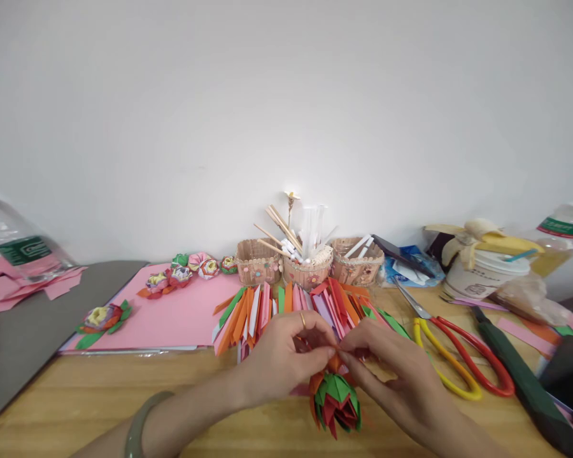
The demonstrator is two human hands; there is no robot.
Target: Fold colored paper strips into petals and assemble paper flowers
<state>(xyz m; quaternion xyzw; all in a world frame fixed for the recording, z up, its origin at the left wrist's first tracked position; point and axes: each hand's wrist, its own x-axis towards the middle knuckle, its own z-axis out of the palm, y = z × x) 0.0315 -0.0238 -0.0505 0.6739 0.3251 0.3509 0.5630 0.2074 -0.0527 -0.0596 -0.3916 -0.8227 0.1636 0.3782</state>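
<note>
hands (289,356) at orange paper (334,364) beside flower (337,401)

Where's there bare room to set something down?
Bare wood of the table shows at near left, between the pink sheet and the left forearm. The sheet has bare room too, between the paper flowers and folded strips. It's crowded along the wall, with baskets, and beyond the right hand, with scissors and a cup.

Orange paper (334,364) partly hidden by fingers (318,361), bracelet (139,422) cropped below
</note>
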